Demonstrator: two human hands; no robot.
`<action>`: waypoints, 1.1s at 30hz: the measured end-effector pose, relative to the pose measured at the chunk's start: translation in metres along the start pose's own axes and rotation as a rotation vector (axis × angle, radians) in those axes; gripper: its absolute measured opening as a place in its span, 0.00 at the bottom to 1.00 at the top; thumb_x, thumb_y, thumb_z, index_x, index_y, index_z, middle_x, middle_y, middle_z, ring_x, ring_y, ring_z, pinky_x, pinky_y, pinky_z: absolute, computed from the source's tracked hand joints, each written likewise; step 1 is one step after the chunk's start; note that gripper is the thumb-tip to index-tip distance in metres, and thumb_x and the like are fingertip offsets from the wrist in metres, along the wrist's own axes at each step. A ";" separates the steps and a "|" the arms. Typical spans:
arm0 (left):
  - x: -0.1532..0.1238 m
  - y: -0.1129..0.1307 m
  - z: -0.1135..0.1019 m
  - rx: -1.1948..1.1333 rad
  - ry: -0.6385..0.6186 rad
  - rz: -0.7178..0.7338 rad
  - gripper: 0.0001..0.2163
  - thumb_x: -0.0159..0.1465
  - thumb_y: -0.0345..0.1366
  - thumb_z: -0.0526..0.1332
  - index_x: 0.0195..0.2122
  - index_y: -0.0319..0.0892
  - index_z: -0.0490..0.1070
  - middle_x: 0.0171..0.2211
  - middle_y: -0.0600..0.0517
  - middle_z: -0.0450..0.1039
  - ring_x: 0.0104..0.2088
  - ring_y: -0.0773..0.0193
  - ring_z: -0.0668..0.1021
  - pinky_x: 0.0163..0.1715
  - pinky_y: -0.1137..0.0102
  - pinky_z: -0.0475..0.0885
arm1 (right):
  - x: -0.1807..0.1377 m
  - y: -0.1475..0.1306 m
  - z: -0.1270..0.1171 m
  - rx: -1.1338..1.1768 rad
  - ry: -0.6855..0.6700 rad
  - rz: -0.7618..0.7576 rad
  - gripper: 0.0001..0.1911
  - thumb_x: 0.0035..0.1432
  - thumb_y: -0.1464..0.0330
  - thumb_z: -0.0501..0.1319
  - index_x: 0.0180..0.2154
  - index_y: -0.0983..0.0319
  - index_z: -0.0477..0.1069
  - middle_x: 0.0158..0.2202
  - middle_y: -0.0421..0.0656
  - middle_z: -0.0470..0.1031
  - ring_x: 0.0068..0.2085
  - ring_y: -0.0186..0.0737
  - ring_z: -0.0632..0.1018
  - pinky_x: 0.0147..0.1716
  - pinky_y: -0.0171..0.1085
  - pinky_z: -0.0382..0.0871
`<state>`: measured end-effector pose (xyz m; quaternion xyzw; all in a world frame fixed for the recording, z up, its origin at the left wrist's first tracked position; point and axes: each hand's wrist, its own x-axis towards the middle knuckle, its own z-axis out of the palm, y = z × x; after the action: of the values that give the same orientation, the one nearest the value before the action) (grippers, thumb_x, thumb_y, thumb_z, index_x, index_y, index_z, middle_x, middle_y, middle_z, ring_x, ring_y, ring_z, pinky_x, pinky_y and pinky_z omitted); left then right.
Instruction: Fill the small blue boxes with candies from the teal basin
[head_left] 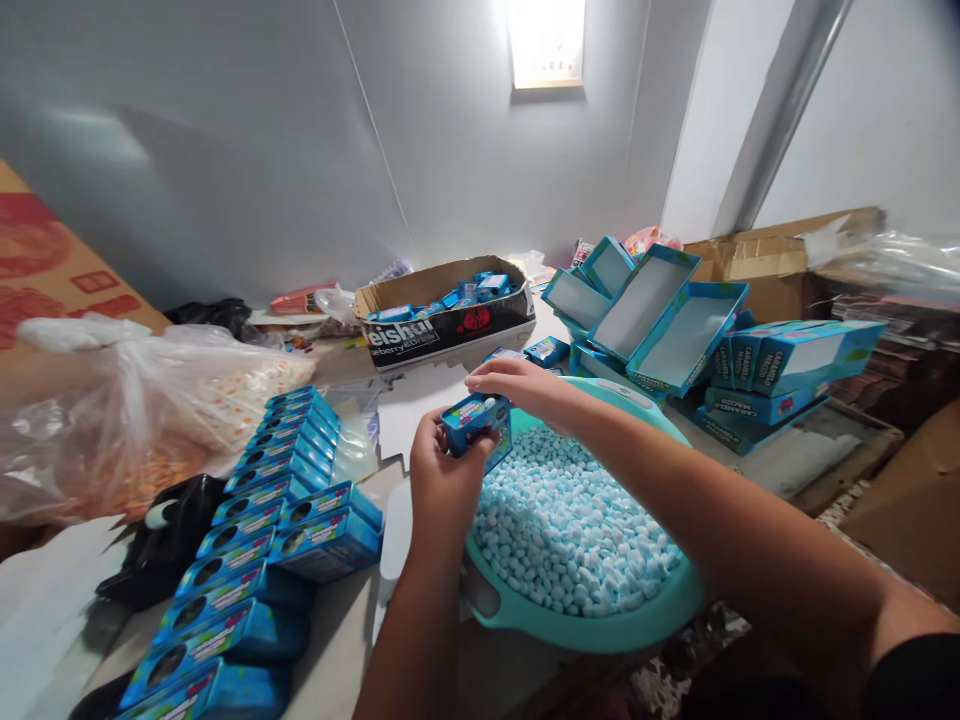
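Observation:
My left hand (448,480) is wrapped round a small blue printed box (475,424), held up at the left rim of a turquoise basin (585,632). My right hand (517,384) is stretched out over the top of this box, fingers extended and nearly flat. A whitish candy shows at the box's top, just under the right hand. Below the hands, the basin holds a heap of pale blue and white candies (577,525). Whether anything is under the right palm is hidden.
Rows of blue boxes (225,590) line the left of the table. Behind stands an open carton (442,335) with more blue boxes. Blue open trays (645,310) are stacked at the right. A clear plastic bag (150,400) lies far left, with cardboard boxes (915,510) at the right edge.

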<state>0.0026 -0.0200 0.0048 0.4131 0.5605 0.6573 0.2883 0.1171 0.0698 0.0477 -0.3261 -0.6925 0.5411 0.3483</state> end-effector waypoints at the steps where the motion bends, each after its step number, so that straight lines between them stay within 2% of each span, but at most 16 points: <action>1: 0.000 -0.001 0.000 -0.034 0.010 0.014 0.21 0.47 0.34 0.71 0.42 0.41 0.71 0.34 0.53 0.76 0.35 0.62 0.78 0.39 0.69 0.73 | -0.001 -0.001 0.000 -0.011 -0.005 0.002 0.14 0.55 0.58 0.67 0.37 0.62 0.77 0.39 0.43 0.79 0.42 0.39 0.76 0.44 0.36 0.67; 5: 0.002 -0.005 -0.001 -0.107 0.013 0.019 0.20 0.47 0.32 0.70 0.42 0.41 0.70 0.35 0.53 0.76 0.35 0.62 0.78 0.40 0.67 0.73 | -0.003 0.000 0.000 -0.010 -0.035 -0.001 0.13 0.53 0.61 0.68 0.38 0.62 0.77 0.36 0.42 0.77 0.38 0.36 0.75 0.40 0.34 0.66; 11: 0.002 -0.005 -0.001 -0.061 0.026 0.009 0.20 0.47 0.33 0.71 0.41 0.42 0.70 0.34 0.54 0.76 0.34 0.63 0.78 0.38 0.69 0.72 | -0.003 -0.001 0.000 -0.041 -0.013 0.023 0.11 0.56 0.62 0.66 0.37 0.63 0.77 0.33 0.40 0.76 0.34 0.34 0.72 0.35 0.34 0.63; 17: 0.000 0.004 -0.003 -0.030 0.075 -0.001 0.20 0.46 0.34 0.71 0.40 0.41 0.70 0.33 0.54 0.76 0.34 0.62 0.78 0.38 0.69 0.72 | 0.003 0.002 0.001 0.046 0.022 0.131 0.15 0.66 0.58 0.57 0.38 0.61 0.75 0.38 0.44 0.78 0.34 0.36 0.75 0.33 0.34 0.67; 21: 0.005 0.004 -0.010 -0.052 0.118 0.061 0.19 0.47 0.33 0.71 0.40 0.42 0.70 0.32 0.55 0.76 0.33 0.64 0.78 0.37 0.70 0.72 | 0.009 0.010 0.002 0.055 0.004 0.183 0.17 0.68 0.58 0.54 0.37 0.62 0.75 0.38 0.46 0.79 0.32 0.36 0.77 0.33 0.36 0.67; 24: 0.015 0.003 -0.021 -0.173 0.173 0.128 0.19 0.46 0.31 0.72 0.39 0.42 0.70 0.32 0.56 0.76 0.33 0.64 0.79 0.39 0.69 0.74 | 0.011 0.021 0.002 -0.086 -0.019 0.120 0.13 0.66 0.65 0.54 0.35 0.63 0.75 0.35 0.46 0.79 0.32 0.37 0.77 0.33 0.36 0.67; 26: 0.023 0.004 -0.033 -0.202 0.222 0.147 0.18 0.45 0.32 0.73 0.36 0.42 0.69 0.32 0.56 0.76 0.34 0.64 0.79 0.41 0.67 0.75 | 0.010 0.029 0.001 -0.323 -0.030 -0.012 0.09 0.60 0.71 0.58 0.30 0.63 0.75 0.30 0.43 0.77 0.31 0.36 0.75 0.32 0.35 0.64; 29: 0.033 0.004 -0.056 -0.147 0.238 0.085 0.17 0.43 0.33 0.73 0.33 0.42 0.69 0.30 0.57 0.75 0.31 0.65 0.78 0.40 0.65 0.76 | 0.007 0.039 0.002 -0.650 -0.099 -0.143 0.10 0.52 0.76 0.59 0.21 0.63 0.71 0.22 0.40 0.72 0.26 0.34 0.71 0.28 0.35 0.59; 33: 0.041 0.000 -0.079 -0.014 0.203 -0.099 0.21 0.39 0.32 0.72 0.36 0.42 0.71 0.30 0.55 0.75 0.30 0.63 0.77 0.34 0.67 0.75 | 0.004 0.042 0.007 -0.704 -0.155 -0.027 0.12 0.54 0.68 0.63 0.20 0.63 0.73 0.19 0.40 0.71 0.21 0.33 0.67 0.25 0.36 0.55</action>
<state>-0.0856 -0.0248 0.0115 0.3140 0.6020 0.6847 0.2650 0.1121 0.0777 0.0062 -0.3749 -0.8650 0.2879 0.1683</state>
